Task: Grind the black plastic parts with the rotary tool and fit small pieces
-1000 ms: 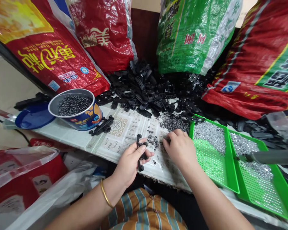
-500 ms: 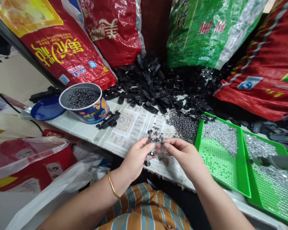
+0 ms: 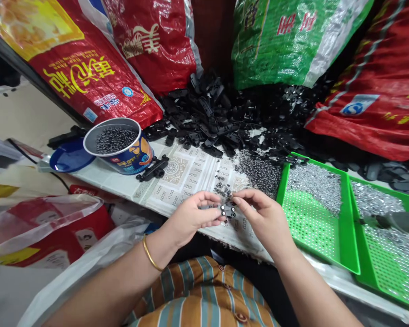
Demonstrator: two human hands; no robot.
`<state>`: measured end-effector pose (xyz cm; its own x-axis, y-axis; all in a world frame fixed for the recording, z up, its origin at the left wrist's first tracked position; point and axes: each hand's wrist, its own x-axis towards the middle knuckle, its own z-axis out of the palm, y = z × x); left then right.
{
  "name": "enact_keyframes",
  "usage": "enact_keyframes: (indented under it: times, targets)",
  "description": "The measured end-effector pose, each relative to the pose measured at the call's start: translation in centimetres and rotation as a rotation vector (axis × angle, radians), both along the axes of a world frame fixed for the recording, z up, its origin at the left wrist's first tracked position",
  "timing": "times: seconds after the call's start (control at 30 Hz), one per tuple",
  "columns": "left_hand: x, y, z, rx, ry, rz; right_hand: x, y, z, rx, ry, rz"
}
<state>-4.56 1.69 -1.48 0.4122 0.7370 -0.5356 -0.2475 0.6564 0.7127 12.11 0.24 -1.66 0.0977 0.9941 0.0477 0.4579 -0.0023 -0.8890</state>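
Note:
My left hand (image 3: 196,213) grips a small black plastic part with round, silver-centred ends (image 3: 227,211) between thumb and fingers, out over the table's front edge. Close beside it, my right hand (image 3: 261,213) has its thumb and forefinger pinched together at the part's upper right. Whatever sits in that pinch is too small to make out. Just beyond the fingers lie scattered tiny black pieces (image 3: 222,186), which run into a denser pile of tiny dark pieces (image 3: 261,175).
Two green perforated trays (image 3: 310,222) of small shiny metal pieces stand at right, with a grey cylindrical tool (image 3: 404,221) over one. A blue tub (image 3: 132,161) of dark pieces is at left. Black plastic parts (image 3: 207,118) heap before large sacks (image 3: 276,50).
The black part in my left hand has turned and now looks shorter, with fewer round ends showing. My right hand remains pinched close to it. The view has shifted slightly.

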Motion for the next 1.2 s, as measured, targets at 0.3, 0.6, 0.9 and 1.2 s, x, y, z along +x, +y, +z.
enact_keyframes:
  times: [0.3, 0.6, 0.9, 1.2]
  targets:
    - [2.1, -0.7, -1.4, -0.085, -0.209, 0.364, -2.0, -2.3, -1.7, -0.042, 0.226, -0.187]
    - [1.5, -0.8, -1.1, -0.005, -0.086, 0.290, -2.0, -1.2, -1.2, -0.274, 0.542, -0.128]
    - [1.2, -1.0, -1.9, 0.106, 0.047, 0.201, -1.8, 0.0, -0.6, -0.463, 0.732, -0.038]
    - [1.1, -1.1, -2.2, 0.200, 0.197, 0.128, -1.6, 0.5, 0.0, -0.498, 0.620, 0.013]
